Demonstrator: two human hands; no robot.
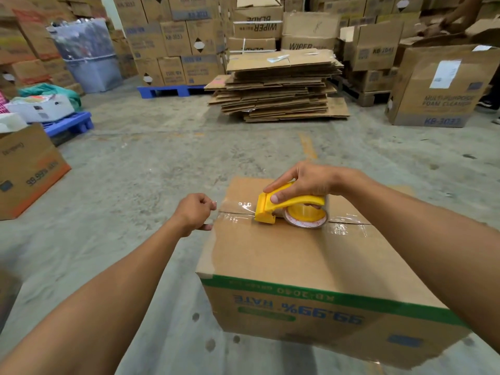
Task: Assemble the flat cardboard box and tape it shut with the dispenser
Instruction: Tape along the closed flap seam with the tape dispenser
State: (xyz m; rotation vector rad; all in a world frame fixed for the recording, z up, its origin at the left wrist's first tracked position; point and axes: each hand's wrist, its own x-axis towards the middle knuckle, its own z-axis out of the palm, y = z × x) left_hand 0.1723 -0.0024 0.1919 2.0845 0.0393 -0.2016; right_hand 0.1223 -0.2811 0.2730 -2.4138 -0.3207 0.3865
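I see the cardboard box [297, 255] standing assembled on the concrete floor [162, 163], its top flaps folded shut along a centre seam. My right hand [303, 182] curls around the handle of the yellow tape dispenser [281, 208], fingers over the top and thumb on the near side; the dispenser sits on the seam, near the box's left end. A strip of clear tape [238, 208] runs from its front edge leftward over the box edge. My left hand [193, 213] is just beside that left edge, its grip pinching the free end of the tape between thumb and fingertips. Behind, a stack of flattened cartons [278, 87] lies on the floor.
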